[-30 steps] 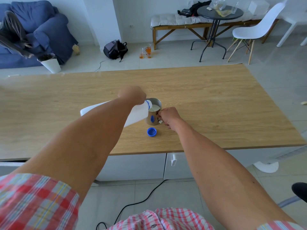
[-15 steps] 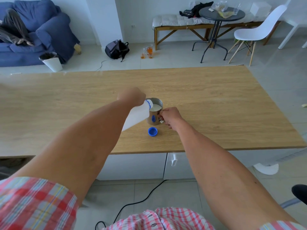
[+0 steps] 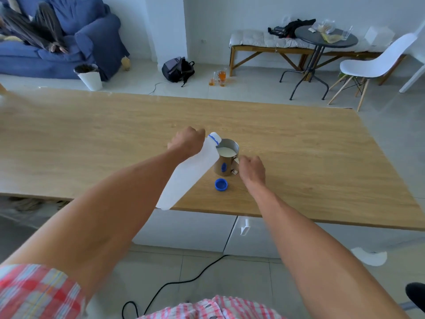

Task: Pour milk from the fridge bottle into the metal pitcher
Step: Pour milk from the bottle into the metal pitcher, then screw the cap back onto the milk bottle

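Note:
A white plastic milk bottle (image 3: 190, 173) with a blue neck ring is tilted, its open mouth over the left rim of the metal pitcher (image 3: 225, 164). My left hand (image 3: 187, 143) grips the bottle near its shoulder. The pitcher stands on the wooden table (image 3: 92, 143) and holds white milk close to its rim. My right hand (image 3: 251, 169) is closed on the pitcher's handle at its right side. The blue bottle cap (image 3: 221, 184) lies on the table just in front of the pitcher.
The table's near edge runs just below the cap, with white cabinets (image 3: 188, 229) under it. A black cable (image 3: 174, 284) lies on the floor. Beyond the table are a blue sofa (image 3: 69, 35), a backpack (image 3: 178, 69), a round table (image 3: 325, 39) and a white chair (image 3: 377, 63).
The bottle's base has swung from pointing left to pointing down toward me, so the bottle now slants more steeply. My right hand has stayed at the pitcher's handle.

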{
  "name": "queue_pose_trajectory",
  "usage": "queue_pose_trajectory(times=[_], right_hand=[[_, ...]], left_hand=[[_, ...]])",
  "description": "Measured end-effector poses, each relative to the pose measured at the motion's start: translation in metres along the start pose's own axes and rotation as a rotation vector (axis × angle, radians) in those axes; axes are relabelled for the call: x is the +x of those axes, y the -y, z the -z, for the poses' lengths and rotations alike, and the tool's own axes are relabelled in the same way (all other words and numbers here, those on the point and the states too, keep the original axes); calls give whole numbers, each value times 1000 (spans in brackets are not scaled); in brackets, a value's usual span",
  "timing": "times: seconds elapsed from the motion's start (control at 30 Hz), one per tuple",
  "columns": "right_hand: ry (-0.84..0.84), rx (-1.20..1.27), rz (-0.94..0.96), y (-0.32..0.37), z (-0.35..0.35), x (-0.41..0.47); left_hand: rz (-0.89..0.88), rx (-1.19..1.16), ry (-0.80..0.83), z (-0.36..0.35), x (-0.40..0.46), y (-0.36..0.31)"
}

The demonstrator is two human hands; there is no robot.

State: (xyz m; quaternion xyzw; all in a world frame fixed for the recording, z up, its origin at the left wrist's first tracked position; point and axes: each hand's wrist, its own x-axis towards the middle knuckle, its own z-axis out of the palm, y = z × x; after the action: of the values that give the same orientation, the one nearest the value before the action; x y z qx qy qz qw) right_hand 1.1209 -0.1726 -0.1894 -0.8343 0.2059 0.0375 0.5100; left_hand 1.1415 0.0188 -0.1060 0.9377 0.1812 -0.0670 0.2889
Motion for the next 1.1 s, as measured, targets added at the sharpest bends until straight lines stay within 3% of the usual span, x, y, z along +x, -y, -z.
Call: queue_pose_trajectory(times=[0.13, 0.47, 0.77, 0.87, 0.97, 1.1], right_hand=[[-191, -5, 36, -23, -14, -26], [70, -398, 167, -54, -45, -43], [88, -478, 182, -60, -60, -31], [43, -416, 232, -57, -61, -36], [49, -119, 313, -38, -56, -49], [-43, 134, 581, 11, -40, -62]], left_hand=[[33, -213, -122, 9, 0, 10], [-16, -770, -249, 5, -5, 42], [-54, -902, -340, -10, -17, 56], [-40, -937, -367, -15, -20, 58], [-36, -950, -396, -21, -22, 60], [-40, -939, -404, -25, -25, 59]])
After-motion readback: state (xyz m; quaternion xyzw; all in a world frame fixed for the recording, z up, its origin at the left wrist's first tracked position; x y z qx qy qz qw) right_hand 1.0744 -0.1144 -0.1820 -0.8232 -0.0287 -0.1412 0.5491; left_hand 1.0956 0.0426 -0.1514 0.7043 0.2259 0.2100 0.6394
